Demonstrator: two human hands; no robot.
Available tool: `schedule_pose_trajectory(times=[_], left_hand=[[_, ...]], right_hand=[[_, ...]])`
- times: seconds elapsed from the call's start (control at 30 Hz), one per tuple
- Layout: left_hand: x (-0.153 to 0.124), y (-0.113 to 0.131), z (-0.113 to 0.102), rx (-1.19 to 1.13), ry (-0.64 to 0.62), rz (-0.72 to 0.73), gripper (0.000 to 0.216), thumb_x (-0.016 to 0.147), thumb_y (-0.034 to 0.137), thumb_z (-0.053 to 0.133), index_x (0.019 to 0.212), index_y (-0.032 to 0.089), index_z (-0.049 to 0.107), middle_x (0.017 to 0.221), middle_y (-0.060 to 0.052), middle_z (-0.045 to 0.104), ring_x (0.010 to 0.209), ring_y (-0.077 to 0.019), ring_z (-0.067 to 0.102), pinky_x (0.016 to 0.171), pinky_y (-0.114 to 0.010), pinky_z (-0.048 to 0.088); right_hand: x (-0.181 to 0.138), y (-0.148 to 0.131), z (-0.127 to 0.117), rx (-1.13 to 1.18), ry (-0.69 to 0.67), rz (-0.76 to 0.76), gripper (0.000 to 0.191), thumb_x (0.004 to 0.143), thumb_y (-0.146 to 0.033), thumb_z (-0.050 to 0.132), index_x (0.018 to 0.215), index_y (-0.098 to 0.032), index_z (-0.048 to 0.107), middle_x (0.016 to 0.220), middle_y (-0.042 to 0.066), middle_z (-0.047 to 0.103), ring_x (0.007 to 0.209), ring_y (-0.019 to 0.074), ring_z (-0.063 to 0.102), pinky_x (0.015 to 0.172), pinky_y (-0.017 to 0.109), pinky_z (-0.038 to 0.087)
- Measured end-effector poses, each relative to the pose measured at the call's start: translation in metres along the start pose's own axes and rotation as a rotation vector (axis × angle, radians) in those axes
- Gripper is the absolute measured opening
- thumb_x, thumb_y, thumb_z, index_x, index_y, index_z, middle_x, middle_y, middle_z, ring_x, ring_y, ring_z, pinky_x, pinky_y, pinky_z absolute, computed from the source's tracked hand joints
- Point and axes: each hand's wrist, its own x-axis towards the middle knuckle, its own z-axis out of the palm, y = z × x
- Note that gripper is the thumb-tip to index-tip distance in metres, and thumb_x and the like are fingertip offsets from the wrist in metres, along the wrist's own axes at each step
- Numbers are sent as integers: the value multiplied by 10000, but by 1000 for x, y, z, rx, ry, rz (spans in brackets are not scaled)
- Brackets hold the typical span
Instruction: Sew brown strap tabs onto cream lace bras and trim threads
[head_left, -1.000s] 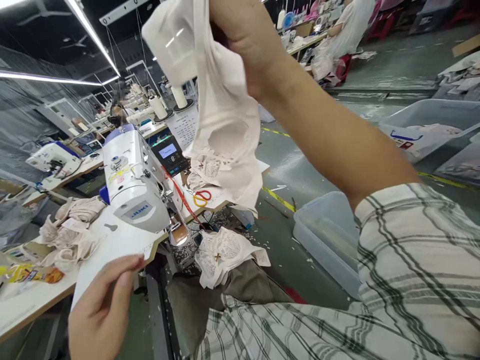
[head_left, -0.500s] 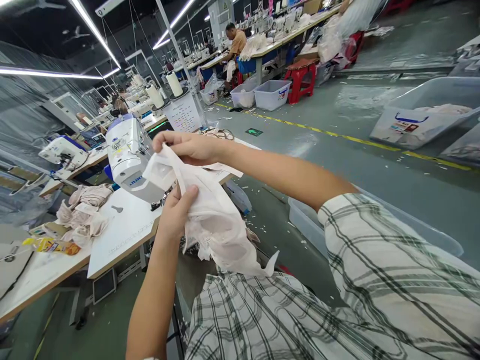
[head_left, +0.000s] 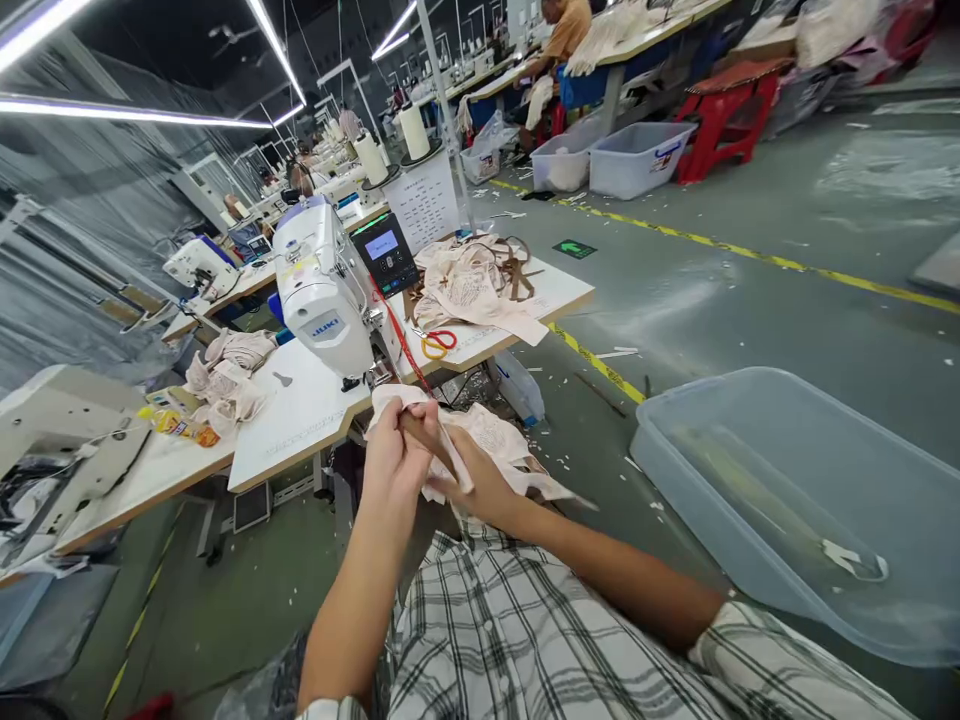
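Note:
Both hands meet over my lap, just in front of the sewing table [head_left: 300,420]. My left hand [head_left: 396,456] and my right hand [head_left: 474,482] pinch the same pale cream garment piece [head_left: 504,448], folding its top edge between the fingers. The rest of the fabric lies bunched on my lap, with lace showing. A white JUKI sewing machine [head_left: 324,290] stands on the table just beyond my hands.
Red-and-yellow scissors [head_left: 437,343] and a heap of cream lace pieces [head_left: 472,282] lie right of the machine. More fabric [head_left: 225,375] is piled at the left. A clear plastic bin [head_left: 795,500] sits on the floor at my right. Another person [head_left: 564,25] sits at a far table.
My hands came down from chest height to my lap with the fabric. The view swung up and right, so the floor bin now shows.

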Motion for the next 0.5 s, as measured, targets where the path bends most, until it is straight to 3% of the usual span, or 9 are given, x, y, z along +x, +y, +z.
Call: schedule_pose_trajectory(times=[0.1,0.17,0.2,0.27,0.37,0.5], left_hand=[[5,9,-34,183,-224,-73,203,954,204,594,769,153,527,672,20,549,477,-26,442,459,-105,435],[13,30,-76,519,-458,-158,242,846,292,758,789,146,574,624,50,490,432,-11,309,374,-103,265],[17,44,-100,714,-518,-169,277,833,377,773,830,150,614,551,81,411,414,-17,243,366,-118,212],[24,75,-148,1109,-538,-183,288,873,450,720,878,167,669,495,93,335,426,-40,226,400,-149,181],[34,119,-206,1469,-405,-184,241,946,466,601,952,253,714,567,64,430,493,-66,285,472,-175,203],[49,156,-248,1628,-457,-262,286,880,558,622,896,297,736,667,57,595,556,-105,400,508,-192,304]], right_hand=[[18,17,-6,232,110,202,477,885,-636,580,1090,-212,656,1138,109,680,1088,288,639,1004,450,504],[32,21,-33,265,90,279,452,817,-591,693,1048,-204,656,1029,81,698,931,248,663,855,393,546],[37,22,-50,295,58,326,464,773,-561,753,1045,-198,655,981,64,703,862,223,661,790,360,546],[44,22,-83,345,1,412,492,715,-527,821,1025,-185,650,908,36,699,782,180,640,727,308,523],[47,26,-114,329,-67,490,493,698,-515,851,982,-176,633,880,14,681,764,150,619,707,269,497],[43,40,-109,297,-233,529,487,748,-550,809,998,-181,615,920,18,665,799,151,608,705,261,482]])
